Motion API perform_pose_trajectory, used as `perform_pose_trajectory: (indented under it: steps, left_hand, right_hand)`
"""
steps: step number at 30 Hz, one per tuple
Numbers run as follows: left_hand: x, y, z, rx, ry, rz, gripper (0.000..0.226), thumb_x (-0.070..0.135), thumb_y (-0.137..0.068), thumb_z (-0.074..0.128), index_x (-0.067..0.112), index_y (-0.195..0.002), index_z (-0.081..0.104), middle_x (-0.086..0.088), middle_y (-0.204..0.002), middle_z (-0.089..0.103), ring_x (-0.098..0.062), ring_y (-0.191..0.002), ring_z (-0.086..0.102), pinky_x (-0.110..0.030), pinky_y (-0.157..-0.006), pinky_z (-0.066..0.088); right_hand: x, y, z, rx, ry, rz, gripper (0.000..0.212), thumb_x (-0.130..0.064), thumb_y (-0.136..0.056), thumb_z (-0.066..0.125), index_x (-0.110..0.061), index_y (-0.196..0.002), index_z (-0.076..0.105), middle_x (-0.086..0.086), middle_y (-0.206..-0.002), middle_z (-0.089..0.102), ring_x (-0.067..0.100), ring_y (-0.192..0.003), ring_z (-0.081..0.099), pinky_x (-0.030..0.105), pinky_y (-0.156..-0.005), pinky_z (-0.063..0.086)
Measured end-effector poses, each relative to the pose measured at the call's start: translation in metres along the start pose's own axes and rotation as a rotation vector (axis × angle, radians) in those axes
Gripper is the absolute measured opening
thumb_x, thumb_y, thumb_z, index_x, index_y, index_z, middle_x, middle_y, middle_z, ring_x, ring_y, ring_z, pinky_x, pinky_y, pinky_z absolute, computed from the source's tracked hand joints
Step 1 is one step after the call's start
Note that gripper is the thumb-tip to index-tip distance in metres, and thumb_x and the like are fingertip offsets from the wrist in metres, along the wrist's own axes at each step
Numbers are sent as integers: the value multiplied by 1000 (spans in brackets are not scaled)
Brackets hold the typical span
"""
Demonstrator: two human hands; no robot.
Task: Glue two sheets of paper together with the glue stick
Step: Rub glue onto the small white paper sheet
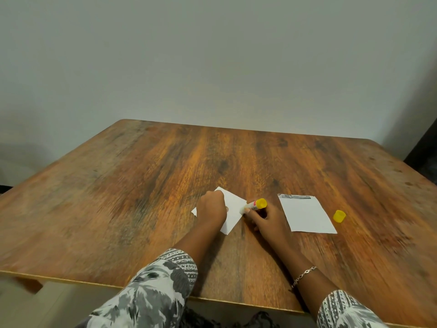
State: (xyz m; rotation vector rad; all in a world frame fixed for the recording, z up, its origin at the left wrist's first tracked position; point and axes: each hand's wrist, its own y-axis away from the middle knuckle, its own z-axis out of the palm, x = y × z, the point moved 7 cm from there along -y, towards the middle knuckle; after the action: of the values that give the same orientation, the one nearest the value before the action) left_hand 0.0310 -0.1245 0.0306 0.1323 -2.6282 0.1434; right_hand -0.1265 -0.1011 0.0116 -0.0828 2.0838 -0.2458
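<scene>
A small white sheet of paper [233, 208] lies turned like a diamond on the wooden table [165, 174]. My left hand [211, 208] rests on top of it with fingers curled, holding it down and hiding its left part. My right hand [262, 220] grips the glue stick [254, 205], a white tube with a yellow end, lying nearly flat with its tip on the sheet's right corner. A second white sheet [307, 215] with a printed strip along its far edge lies to the right. The yellow cap [339, 216] lies beside that sheet.
The table's front edge [94, 283] runs close to my body. A plain wall stands behind the far edge. A dark object [423, 150] shows at the far right past the table corner.
</scene>
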Motion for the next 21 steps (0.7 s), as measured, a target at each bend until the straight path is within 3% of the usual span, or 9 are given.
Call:
perform_pose_trajectory:
  steps: [9, 14, 18, 21]
  left_hand:
    - [-6, -3, 1, -14, 30, -40, 30, 22, -85, 64, 6, -110, 62, -12, -114, 65, -25, -100, 61, -30, -80, 48]
    - [-8, -3, 1, -6, 57, -48, 30, 19, -85, 64, 6, -111, 61, -12, -114, 65, -24, -100, 60, -29, -78, 47]
    - [-9, -2, 0, 13, 64, -54, 28, 20, -86, 63, 6, -110, 62, -12, -113, 65, -24, -100, 60, -26, -73, 43]
    - [-10, -1, 1, 24, 71, -63, 29, 20, -85, 63, 6, -110, 62, -11, -112, 65, -23, -97, 60, -25, -72, 44]
  right_hand:
    - [-18, 16, 4, -70, -22, -85, 8, -27, -83, 63, -25, -90, 61, -19, -80, 61, 3, -74, 59, 3, -59, 43]
    - [-26, 23, 8, -125, -46, -132, 9, -27, -83, 64, -32, -90, 61, -19, -86, 64, 2, -83, 62, 12, -70, 48]
    - [-38, 32, 10, -164, -76, -186, 17, -19, -84, 63, -35, -85, 58, -21, -86, 61, -11, -85, 58, 3, -70, 44]
    - [-42, 37, 12, -189, -73, -220, 15, -21, -83, 64, -34, -88, 58, -21, -87, 60, -12, -86, 57, 2, -71, 43]
